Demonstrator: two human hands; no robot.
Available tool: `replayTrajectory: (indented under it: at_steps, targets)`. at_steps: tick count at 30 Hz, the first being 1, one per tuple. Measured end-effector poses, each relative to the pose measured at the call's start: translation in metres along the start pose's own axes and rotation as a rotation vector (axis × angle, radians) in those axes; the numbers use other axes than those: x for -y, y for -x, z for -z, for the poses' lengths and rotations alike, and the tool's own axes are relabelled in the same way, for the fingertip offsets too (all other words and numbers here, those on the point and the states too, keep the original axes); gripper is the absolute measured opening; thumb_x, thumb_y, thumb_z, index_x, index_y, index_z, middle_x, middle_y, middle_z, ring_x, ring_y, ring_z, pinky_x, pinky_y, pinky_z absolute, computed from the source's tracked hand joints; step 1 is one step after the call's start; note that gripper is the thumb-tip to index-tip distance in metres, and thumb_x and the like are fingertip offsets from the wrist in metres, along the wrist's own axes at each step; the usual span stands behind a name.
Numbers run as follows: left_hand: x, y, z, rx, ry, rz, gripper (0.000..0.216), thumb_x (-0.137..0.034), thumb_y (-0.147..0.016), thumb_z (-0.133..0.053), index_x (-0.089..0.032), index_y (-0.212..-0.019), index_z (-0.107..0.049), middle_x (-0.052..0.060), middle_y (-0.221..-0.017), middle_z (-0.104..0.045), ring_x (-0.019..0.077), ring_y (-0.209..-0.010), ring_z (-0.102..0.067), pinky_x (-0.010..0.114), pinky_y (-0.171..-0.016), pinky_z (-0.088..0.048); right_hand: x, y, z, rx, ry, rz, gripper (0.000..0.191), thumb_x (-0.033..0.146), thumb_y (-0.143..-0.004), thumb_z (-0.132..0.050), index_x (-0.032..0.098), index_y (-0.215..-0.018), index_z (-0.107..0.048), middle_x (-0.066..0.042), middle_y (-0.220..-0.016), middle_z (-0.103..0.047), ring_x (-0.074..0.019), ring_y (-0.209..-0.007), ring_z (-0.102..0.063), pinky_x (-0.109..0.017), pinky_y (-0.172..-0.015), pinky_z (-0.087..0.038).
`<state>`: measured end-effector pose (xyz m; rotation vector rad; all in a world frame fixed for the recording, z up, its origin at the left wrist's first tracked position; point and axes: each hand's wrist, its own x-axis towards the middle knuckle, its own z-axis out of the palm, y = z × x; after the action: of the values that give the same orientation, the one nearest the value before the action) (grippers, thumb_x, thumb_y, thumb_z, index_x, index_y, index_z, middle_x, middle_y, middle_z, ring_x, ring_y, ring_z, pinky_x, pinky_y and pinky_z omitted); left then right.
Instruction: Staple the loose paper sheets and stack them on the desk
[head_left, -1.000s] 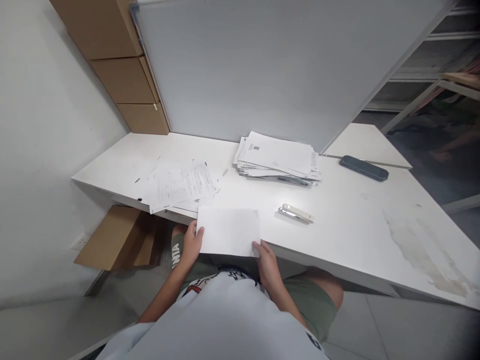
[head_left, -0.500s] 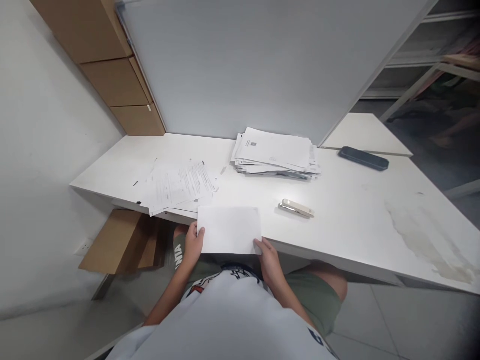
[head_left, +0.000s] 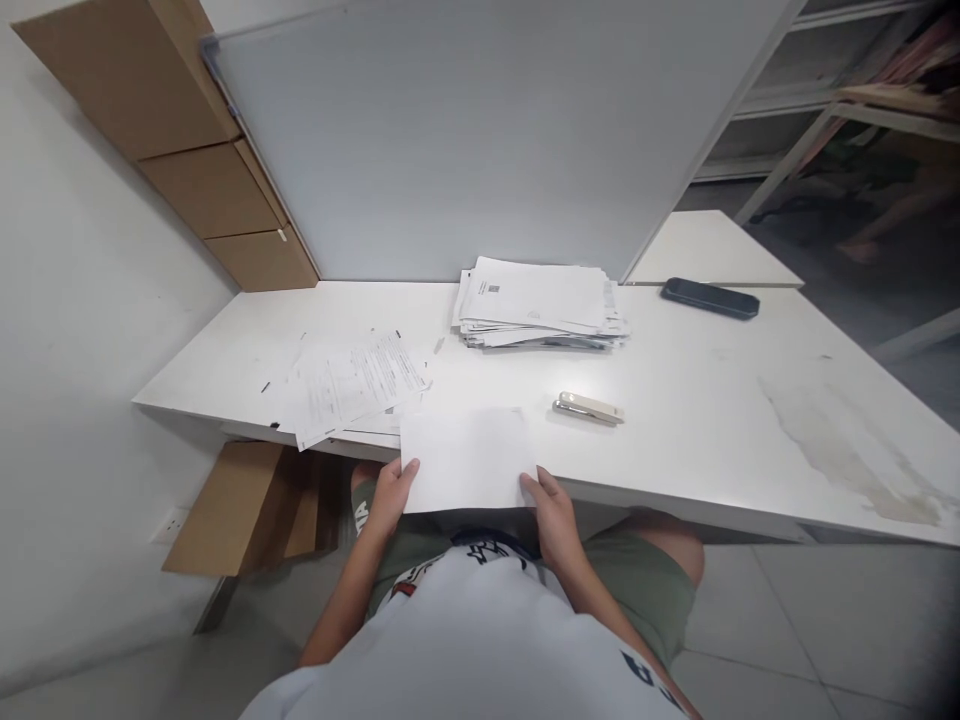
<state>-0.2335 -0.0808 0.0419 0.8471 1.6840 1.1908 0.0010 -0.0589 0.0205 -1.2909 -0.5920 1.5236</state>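
A blank white sheet of paper [head_left: 469, 460] spans the space between my hands, over the table's front edge. My left hand [head_left: 393, 492] pinches its left side, thumb on top. On the right side, my right hand [head_left: 553, 508] grips the same sheet, thumb on top too. Whether it is one sheet or several together I cannot tell. Just beyond it to the right lies a cream stapler [head_left: 589, 408]. Printed sheets [head_left: 356, 388] are spread loosely on the left of the table. Farther back sits an untidy stack of papers [head_left: 540, 305].
A dark flat case [head_left: 710, 298] lies at the back right of the white table [head_left: 675, 430]. Behind the stack stands a whiteboard panel [head_left: 465, 140]. Cardboard boxes [head_left: 210, 190] are piled at the back left. An open cardboard box [head_left: 225, 510] is below the table's left end.
My head view has shifted slightly. Both hands still hold the white sheet, which has moved a little to the right relative to the table.
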Motion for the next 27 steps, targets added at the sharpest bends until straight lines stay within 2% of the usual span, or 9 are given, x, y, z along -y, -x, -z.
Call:
replayTrajectory:
  at_steps: [4, 8, 11, 16, 23, 27]
  targets:
    - [-0.01, -0.006, -0.006, -0.015, -0.13, -0.132, 0.044, -0.056, -0.07, -0.067, -0.013, -0.079, -0.071, 0.006, -0.082, -0.073, 0.023, -0.078, -0.064, 0.031, -0.069, -0.051, 0.008, -0.002, 0.002, -0.005, 0.009, 0.068, 0.037, 0.04, -0.06, -0.08, 0.022, -0.092, -0.074, -0.006, -0.1, -0.076, -0.0292, -0.106, -0.064, -0.037, -0.089, -0.051]
    - [-0.014, -0.009, -0.016, -0.012, -0.153, -0.197, 0.043, -0.055, -0.071, -0.066, -0.014, -0.083, -0.071, 0.007, -0.088, -0.073, 0.0231, -0.082, -0.063, 0.031, -0.074, -0.051, 0.013, -0.005, 0.011, 0.019, 0.008, 0.123, 0.037, 0.045, -0.064, -0.078, 0.02, -0.091, -0.074, -0.006, -0.095, -0.076, -0.0273, -0.097, -0.065, -0.036, -0.085, -0.05]
    - [-0.012, -0.01, -0.021, -0.002, -0.172, -0.187, 0.044, -0.056, -0.071, -0.065, -0.013, -0.081, -0.071, 0.007, -0.085, -0.073, 0.0243, -0.082, -0.063, 0.032, -0.074, -0.051, 0.012, -0.007, 0.019, 0.001, 0.005, 0.125, 0.041, 0.047, -0.064, -0.077, 0.018, -0.093, -0.074, -0.006, -0.092, -0.076, -0.0264, -0.091, -0.066, -0.035, -0.082, -0.049]
    - [-0.005, -0.01, -0.025, 0.038, -0.175, -0.171, 0.049, -0.055, -0.07, -0.067, -0.012, -0.093, -0.073, 0.01, -0.096, -0.074, 0.0279, -0.093, -0.065, 0.035, -0.079, -0.052, 0.007, -0.007, 0.027, 0.0, -0.004, 0.119, 0.039, 0.048, -0.064, -0.076, 0.019, -0.088, -0.075, -0.005, -0.083, -0.076, -0.0248, -0.084, -0.066, -0.034, -0.078, -0.049]
    - [-0.008, -0.009, -0.025, 0.021, -0.187, -0.161, 0.05, -0.055, -0.07, -0.065, -0.012, -0.093, -0.073, 0.009, -0.097, -0.074, 0.0289, -0.096, -0.065, 0.037, -0.083, -0.052, 0.007, -0.009, 0.024, 0.009, -0.016, 0.115, 0.033, 0.045, -0.064, -0.075, 0.019, -0.084, -0.075, -0.003, -0.08, -0.075, -0.0221, -0.074, -0.064, -0.032, -0.071, -0.048]
    - [-0.008, -0.009, -0.026, 0.022, -0.18, -0.143, 0.052, -0.057, -0.069, -0.065, -0.012, -0.093, -0.072, 0.01, -0.097, -0.074, 0.0293, -0.096, -0.065, 0.037, -0.084, -0.052, 0.01, -0.009, 0.022, 0.007, -0.041, 0.097, 0.032, 0.044, -0.062, -0.076, 0.019, -0.083, -0.074, -0.004, -0.08, -0.075, -0.0232, -0.076, -0.065, -0.033, -0.073, -0.048]
